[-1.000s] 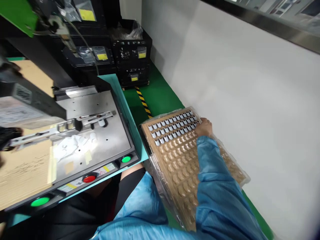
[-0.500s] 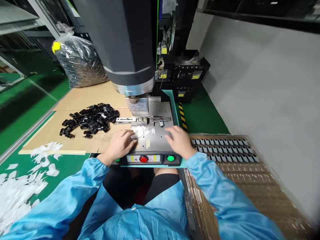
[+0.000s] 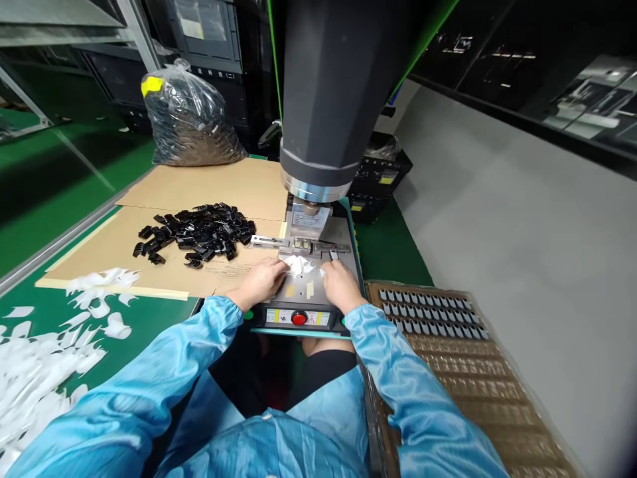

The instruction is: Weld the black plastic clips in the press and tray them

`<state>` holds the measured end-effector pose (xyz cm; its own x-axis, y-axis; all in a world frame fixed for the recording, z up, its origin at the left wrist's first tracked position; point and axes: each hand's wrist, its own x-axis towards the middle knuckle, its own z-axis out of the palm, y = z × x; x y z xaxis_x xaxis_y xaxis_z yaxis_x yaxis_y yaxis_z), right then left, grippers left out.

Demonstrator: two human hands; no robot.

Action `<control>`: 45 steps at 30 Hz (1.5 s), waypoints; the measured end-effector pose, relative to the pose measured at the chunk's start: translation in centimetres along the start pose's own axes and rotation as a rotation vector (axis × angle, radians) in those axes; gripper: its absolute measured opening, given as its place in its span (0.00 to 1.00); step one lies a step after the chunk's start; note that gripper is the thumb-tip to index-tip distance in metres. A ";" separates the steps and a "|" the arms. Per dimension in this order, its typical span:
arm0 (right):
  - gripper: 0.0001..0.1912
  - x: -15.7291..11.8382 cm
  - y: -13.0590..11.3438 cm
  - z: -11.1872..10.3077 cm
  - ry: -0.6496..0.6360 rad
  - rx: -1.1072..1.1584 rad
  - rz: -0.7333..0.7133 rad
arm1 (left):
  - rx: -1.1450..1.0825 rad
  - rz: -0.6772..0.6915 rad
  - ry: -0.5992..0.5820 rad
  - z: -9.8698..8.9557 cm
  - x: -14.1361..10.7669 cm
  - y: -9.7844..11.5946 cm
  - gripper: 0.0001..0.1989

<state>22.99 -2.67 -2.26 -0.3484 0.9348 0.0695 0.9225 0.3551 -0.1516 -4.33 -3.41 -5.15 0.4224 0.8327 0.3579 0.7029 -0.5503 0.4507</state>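
Note:
My left hand (image 3: 263, 281) rests on the metal base plate of the press, its fingers closed at the left edge of a small heap of white film pieces (image 3: 298, 265). What its fingertips hold, if anything, is hidden. On the other side of the heap, my right hand (image 3: 341, 284) is pinched, and a bit of white film shows at its fingertips. Just beyond the right hand a small grey part (image 3: 334, 255) lies near the metal fixture (image 3: 301, 244). Above that fixture hangs the press head (image 3: 318, 179).
Black clips (image 3: 209, 229) lie heaped on cardboard (image 3: 199, 186) at left. More white film (image 3: 44, 362) covers the green table's left side. A tray (image 3: 448, 365) with rows of grey parts stands at right. A red button (image 3: 299, 318) is on the press front; a filled plastic bag (image 3: 194, 119) stands behind.
My right hand has moved in from the right toward the white film heap, and its spread fingers have closed. My left hand stays by the heap. The camera view has shifted.

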 end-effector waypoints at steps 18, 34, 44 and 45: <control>0.13 -1.1 0.2 1.9 0.261 0.646 0.224 | -0.508 -0.309 0.241 -1.4 -0.5 0.1 0.14; 0.17 1.3 -0.9 0.7 0.065 0.427 0.214 | -1.201 -0.553 0.250 -1.6 1.1 -0.1 0.33; 0.10 3.1 -2.2 0.4 0.291 0.435 0.144 | -1.157 -0.534 0.383 -1.2 3.8 0.0 0.27; 0.12 3.4 -2.4 0.3 0.312 0.398 0.122 | -1.156 -0.537 0.396 -1.0 4.1 -0.2 0.27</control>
<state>19.54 -0.37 -1.99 -0.1204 0.9432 0.3097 0.7971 0.2778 -0.5361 -3.29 0.03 -2.95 -0.0835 0.9956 0.0420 -0.2405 -0.0610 0.9687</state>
